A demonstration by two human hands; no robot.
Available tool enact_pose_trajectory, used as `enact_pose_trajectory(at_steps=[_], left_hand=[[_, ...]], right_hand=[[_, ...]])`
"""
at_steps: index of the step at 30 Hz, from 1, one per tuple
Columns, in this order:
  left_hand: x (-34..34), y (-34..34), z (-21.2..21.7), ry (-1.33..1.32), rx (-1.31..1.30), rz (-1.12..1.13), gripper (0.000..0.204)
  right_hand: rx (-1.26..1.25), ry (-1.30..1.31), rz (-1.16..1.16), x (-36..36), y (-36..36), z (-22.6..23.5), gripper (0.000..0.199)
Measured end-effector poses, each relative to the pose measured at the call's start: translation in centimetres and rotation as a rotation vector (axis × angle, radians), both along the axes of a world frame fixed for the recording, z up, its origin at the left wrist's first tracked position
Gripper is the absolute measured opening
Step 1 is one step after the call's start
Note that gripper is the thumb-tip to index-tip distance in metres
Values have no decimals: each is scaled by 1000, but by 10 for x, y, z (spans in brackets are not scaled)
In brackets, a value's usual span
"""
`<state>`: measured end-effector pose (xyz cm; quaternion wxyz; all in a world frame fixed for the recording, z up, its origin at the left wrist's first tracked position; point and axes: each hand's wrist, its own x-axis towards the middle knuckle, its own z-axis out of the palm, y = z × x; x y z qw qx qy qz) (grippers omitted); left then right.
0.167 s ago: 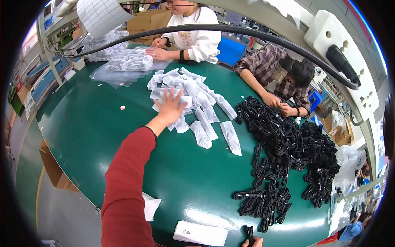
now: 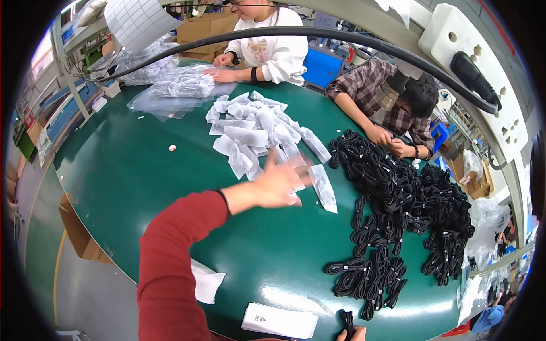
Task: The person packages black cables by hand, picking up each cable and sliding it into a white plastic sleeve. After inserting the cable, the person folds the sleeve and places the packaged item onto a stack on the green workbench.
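My left hand (image 2: 277, 181), in a red sleeve, reaches over the lower edge of a pile of white translucent pouches (image 2: 250, 136). Its fingers are spread and blurred by motion; nothing shows in its grasp. Just right of its fingertips a single pouch (image 2: 323, 188) lies apart from the pile. At the bottom edge my right hand (image 2: 357, 334) is closed around a coiled black cable (image 2: 347, 323), only partly in view. A stack of white printed slips (image 2: 280, 321) lies between my arms.
A large heap of coiled black cables (image 2: 392, 193) covers the right side of the green table (image 2: 108, 176). Clear plastic bags (image 2: 182, 85) lie at the far left. Two people work across the table. A black power cord (image 2: 273, 35) and white socket strip (image 2: 475, 74) hang above.
My left hand has swept right and toward me, from the middle of the pouch pile to its lower right edge. My right hand keeps its grip on the cable at the bottom.
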<state>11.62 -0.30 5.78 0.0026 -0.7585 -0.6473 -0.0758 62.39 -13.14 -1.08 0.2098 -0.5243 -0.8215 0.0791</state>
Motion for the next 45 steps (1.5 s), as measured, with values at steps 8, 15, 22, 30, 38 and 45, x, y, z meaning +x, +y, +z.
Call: enact_pose_trajectory(at_steps=[8,15,22,30,38,45], left_hand=[[18,60,-88,98,154,-264,57],[-17,39,-58,307,1,250,58],[58,-101,42,176,27,14,52],[181,-258,26,-496,136,10,18],[278,-224,-37,-807,201,-44,15],[282,-196,-61,-573,269,-74,10]], right_hand=[[16,1,1,6,2,5,23],[0,83,50,11,-1,-1,27],[54,87,75,-5,12,8,32],[106,194,144,-7,17,7,34],[63,434,235,-9,-11,16,35],[69,466,273,-20,-17,20,38]])
